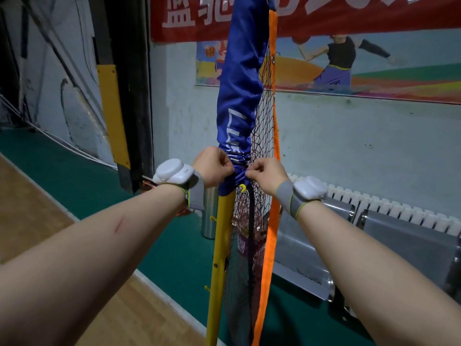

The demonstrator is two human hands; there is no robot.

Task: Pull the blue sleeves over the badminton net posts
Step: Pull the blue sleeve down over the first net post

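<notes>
1. One blue sleeve [239, 96] covers the upper part of one yellow post [219, 245]; its bunched hem sits partway down; the post is bare below.
2. Two hands; the left hand [212, 166] and right hand [267, 173] each pinch that hem with curled fingers, close together.
3. One net [259, 136] with one orange band [270, 245] hangs just beside the post.
4. One metal bin [209, 213] stands behind the post; its contents are hidden.
</notes>
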